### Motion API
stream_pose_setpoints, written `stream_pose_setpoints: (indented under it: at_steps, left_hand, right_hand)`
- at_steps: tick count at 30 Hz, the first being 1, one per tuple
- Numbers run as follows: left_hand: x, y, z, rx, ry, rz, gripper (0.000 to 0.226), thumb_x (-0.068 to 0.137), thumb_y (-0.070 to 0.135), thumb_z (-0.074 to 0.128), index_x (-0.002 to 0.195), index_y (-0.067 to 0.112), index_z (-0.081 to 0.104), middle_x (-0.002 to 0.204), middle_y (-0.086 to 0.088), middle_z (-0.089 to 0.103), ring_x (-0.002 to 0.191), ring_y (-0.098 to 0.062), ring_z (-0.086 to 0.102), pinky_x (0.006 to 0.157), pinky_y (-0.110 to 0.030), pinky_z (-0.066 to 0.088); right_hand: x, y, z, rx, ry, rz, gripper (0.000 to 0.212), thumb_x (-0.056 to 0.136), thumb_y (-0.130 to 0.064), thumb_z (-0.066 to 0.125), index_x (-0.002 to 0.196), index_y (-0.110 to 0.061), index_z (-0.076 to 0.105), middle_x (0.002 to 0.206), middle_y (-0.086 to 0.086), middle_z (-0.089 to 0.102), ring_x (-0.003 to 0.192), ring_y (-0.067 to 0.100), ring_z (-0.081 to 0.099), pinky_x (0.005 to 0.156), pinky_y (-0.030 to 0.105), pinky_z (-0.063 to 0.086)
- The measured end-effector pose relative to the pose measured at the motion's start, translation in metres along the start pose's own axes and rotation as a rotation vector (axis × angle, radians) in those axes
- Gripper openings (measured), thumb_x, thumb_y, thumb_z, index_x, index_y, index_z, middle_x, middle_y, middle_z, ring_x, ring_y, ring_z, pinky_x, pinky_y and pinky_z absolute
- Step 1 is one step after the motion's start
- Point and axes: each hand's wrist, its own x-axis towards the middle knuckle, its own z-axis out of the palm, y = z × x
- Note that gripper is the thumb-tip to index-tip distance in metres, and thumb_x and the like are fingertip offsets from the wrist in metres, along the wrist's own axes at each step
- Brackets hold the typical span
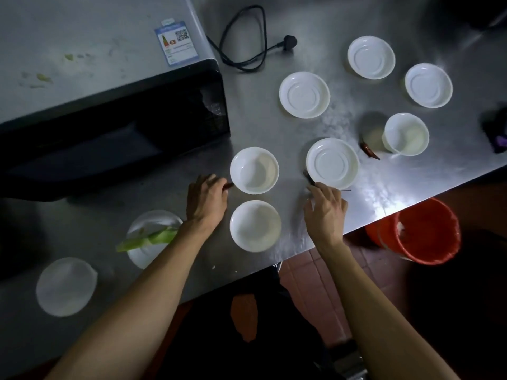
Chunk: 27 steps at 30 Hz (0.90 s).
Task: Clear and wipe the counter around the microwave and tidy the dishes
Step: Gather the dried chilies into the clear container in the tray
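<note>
The left hand (206,200) pinches a small dried chili (228,185) beside a white bowl (254,170). The right hand (325,208), fingers curled, picks a thin dark scrap (308,177) at a saucer (332,163) rim. These scraps look light and brittle, so fingertip pinches suit; dishes on the steel table (397,185) likely slide easily.

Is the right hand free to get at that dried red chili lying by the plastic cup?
Probably yes. The right hand sits by the upturned dish, and the chili lies just past that dish on bare counter, beside the cup. It already pinches a small dark scrap, though.
</note>
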Motion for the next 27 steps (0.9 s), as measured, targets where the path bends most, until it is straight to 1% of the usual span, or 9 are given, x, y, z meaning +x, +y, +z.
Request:
stream_pose_setpoints:
  at_steps: [6, 9, 12, 14, 17, 19, 21, 23, 27]
  left_hand:
    - [-0.009, 0.007, -0.001, -0.01, 0.004, -0.047, 0.009, 0.092, 0.017, 0.061, 0.095, 0.018, 0.069, 0.096, -0.001, 0.062, 0.101, -0.026, 0.053, 0.084, -0.043, 0.047]
    - [-0.015, 0.009, -0.002, -0.043, -0.008, -0.07, 0.011, 0.093, 0.014, 0.06, 0.098, 0.017, 0.069, 0.099, -0.003, 0.062, 0.1, -0.028, 0.055, 0.086, -0.046, 0.048]
    - [-0.024, 0.012, -0.006, -0.042, 0.017, -0.066, 0.012, 0.093, 0.013, 0.06, 0.098, 0.016, 0.07, 0.1, -0.004, 0.064, 0.098, -0.029, 0.057, 0.086, -0.044, 0.045]
    - [-0.029, 0.014, -0.008, -0.05, 0.026, -0.061, 0.011, 0.092, 0.011, 0.061, 0.098, 0.015, 0.07, 0.099, -0.005, 0.065, 0.096, -0.029, 0.058, 0.085, -0.044, 0.046]
    - [-0.035, 0.016, -0.009, -0.052, 0.017, -0.078, 0.01, 0.093, 0.01, 0.061, 0.098, 0.014, 0.069, 0.1, -0.005, 0.066, 0.095, -0.028, 0.058, 0.085, -0.044, 0.048]
    - [-0.04, 0.017, -0.01, -0.055, 0.025, -0.094, 0.009, 0.092, 0.009, 0.061, 0.096, 0.014, 0.068, 0.098, -0.005, 0.067, 0.094, -0.029, 0.058, 0.084, -0.044, 0.048]
    - [-0.047, 0.019, -0.011, -0.058, 0.04, -0.113, 0.01, 0.091, 0.007, 0.061, 0.095, 0.014, 0.067, 0.098, -0.006, 0.069, 0.095, -0.031, 0.059, 0.084, -0.045, 0.049]
    - [-0.053, 0.019, -0.012, -0.059, 0.054, -0.126, 0.012, 0.091, 0.006, 0.062, 0.097, 0.014, 0.068, 0.099, -0.006, 0.07, 0.095, -0.031, 0.059, 0.085, -0.045, 0.05]
    - [-0.061, 0.019, -0.016, -0.075, 0.082, -0.14, 0.016, 0.092, 0.005, 0.061, 0.102, 0.014, 0.069, 0.103, -0.007, 0.07, 0.096, -0.03, 0.059, 0.086, -0.045, 0.051]
  right_hand:
    - [0.008, 0.005, 0.0, -0.024, -0.005, -0.02, 0.03, 0.08, 0.001, 0.066, 0.107, -0.012, 0.069, 0.115, 0.004, 0.067, 0.104, 0.032, 0.059, 0.089, 0.047, 0.04]
    - [0.005, 0.008, 0.0, -0.005, 0.007, -0.016, 0.028, 0.085, -0.003, 0.064, 0.109, -0.015, 0.069, 0.113, 0.003, 0.067, 0.102, 0.031, 0.06, 0.089, 0.047, 0.04]
    - [0.001, 0.01, -0.001, 0.025, 0.013, -0.039, 0.026, 0.091, -0.006, 0.061, 0.112, -0.021, 0.068, 0.109, 0.002, 0.067, 0.102, 0.029, 0.059, 0.088, 0.047, 0.04]
    - [0.0, 0.011, -0.003, 0.032, -0.006, -0.031, 0.025, 0.088, -0.005, 0.06, 0.105, -0.021, 0.067, 0.104, 0.001, 0.067, 0.101, 0.029, 0.057, 0.087, 0.045, 0.037]
    - [-0.001, 0.013, -0.003, -0.006, -0.047, -0.015, 0.018, 0.084, -0.003, 0.057, 0.095, -0.016, 0.064, 0.095, 0.002, 0.067, 0.094, 0.029, 0.055, 0.082, 0.041, 0.031]
    - [-0.002, 0.016, -0.002, -0.032, -0.084, -0.035, 0.018, 0.083, 0.0, 0.053, 0.089, -0.015, 0.063, 0.092, 0.002, 0.066, 0.09, 0.028, 0.052, 0.08, 0.041, 0.03]
    - [-0.004, 0.02, -0.002, -0.041, -0.12, -0.07, 0.02, 0.083, 0.001, 0.053, 0.088, -0.014, 0.065, 0.095, 0.004, 0.066, 0.09, 0.029, 0.051, 0.08, 0.041, 0.03]
    - [-0.006, 0.023, -0.001, -0.063, -0.134, -0.107, 0.023, 0.084, 0.0, 0.054, 0.09, -0.015, 0.069, 0.097, 0.005, 0.065, 0.092, 0.031, 0.05, 0.079, 0.04, 0.028]
    - [-0.007, 0.026, -0.001, -0.147, -0.118, -0.171, 0.019, 0.086, -0.008, 0.061, 0.09, -0.02, 0.075, 0.088, 0.001, 0.065, 0.089, 0.028, 0.048, 0.076, 0.039, 0.026]
